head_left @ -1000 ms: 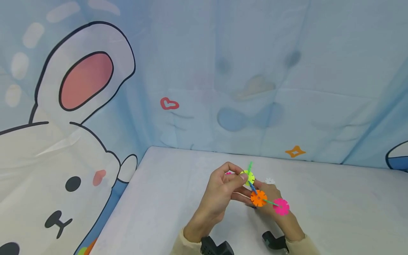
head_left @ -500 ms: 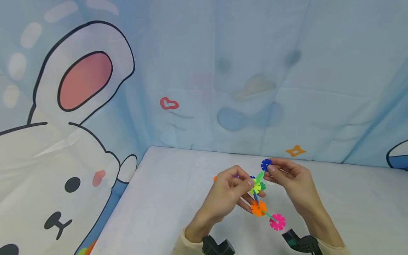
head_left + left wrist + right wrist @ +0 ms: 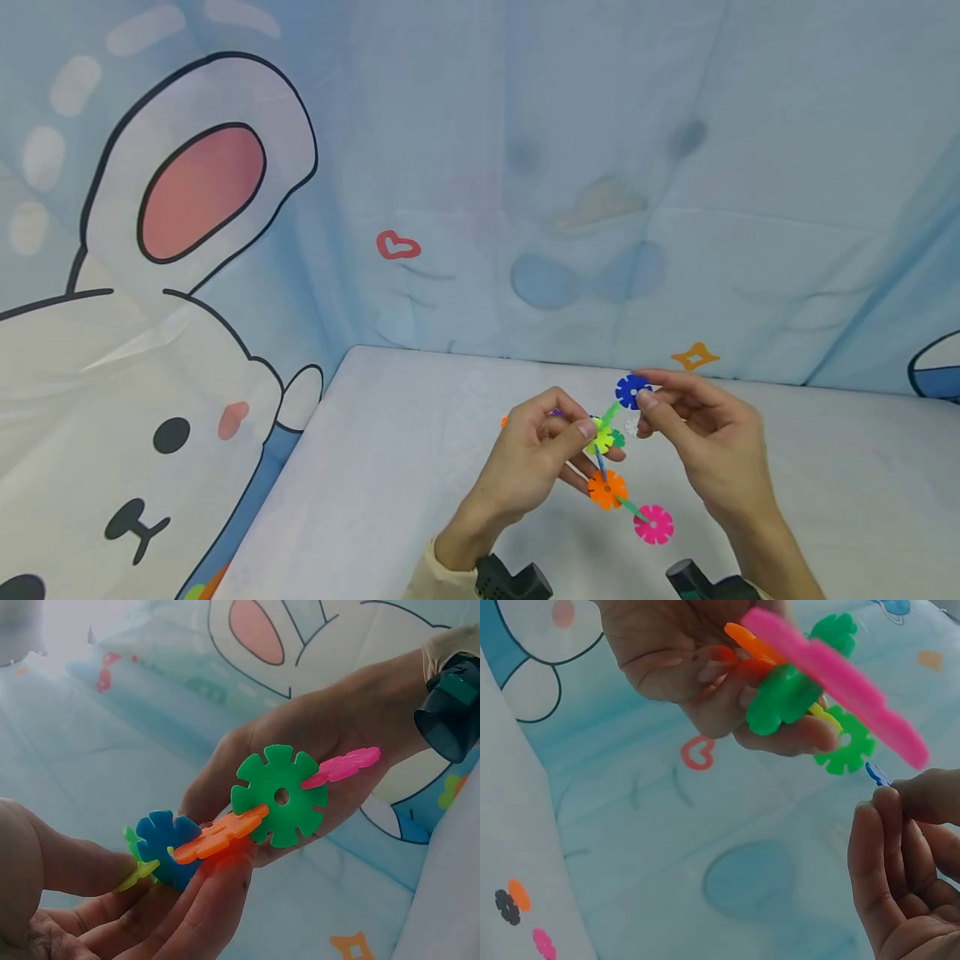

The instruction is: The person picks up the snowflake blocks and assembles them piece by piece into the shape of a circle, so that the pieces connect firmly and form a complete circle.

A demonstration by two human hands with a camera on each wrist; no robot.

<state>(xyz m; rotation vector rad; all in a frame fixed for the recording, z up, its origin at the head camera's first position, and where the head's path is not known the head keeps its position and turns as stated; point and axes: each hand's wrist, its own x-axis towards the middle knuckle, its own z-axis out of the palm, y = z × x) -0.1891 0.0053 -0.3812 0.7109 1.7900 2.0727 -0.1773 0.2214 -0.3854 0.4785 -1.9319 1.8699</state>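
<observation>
My left hand (image 3: 517,458) pinches a yellow snowflake disc (image 3: 600,437) between thumb and fingers. That disc belongs to a chain of slotted plastic discs. Below it hang a blue disc (image 3: 166,844), an orange disc (image 3: 607,490), a green disc (image 3: 279,799) and a pink disc (image 3: 654,524) at the free end. Another green disc (image 3: 845,740) juts from the yellow one, up towards my right hand. My right hand (image 3: 712,442) pinches a dark blue disc (image 3: 632,391) at the upper tip of that green disc. Fingers cover part of the yellow disc.
Loose discs lie on the white table (image 3: 405,400) behind my hands, among them a white disc (image 3: 632,427) and a pink disc (image 3: 544,943). A dark disc (image 3: 508,907) lies against an orange one. A blue printed curtain (image 3: 465,167) hangs along the table's far edge.
My right hand has come from behind the chain out to the right, bringing the dark blue disc up to the green one. My left hand still pinches the chain, which hangs slightly lower.
</observation>
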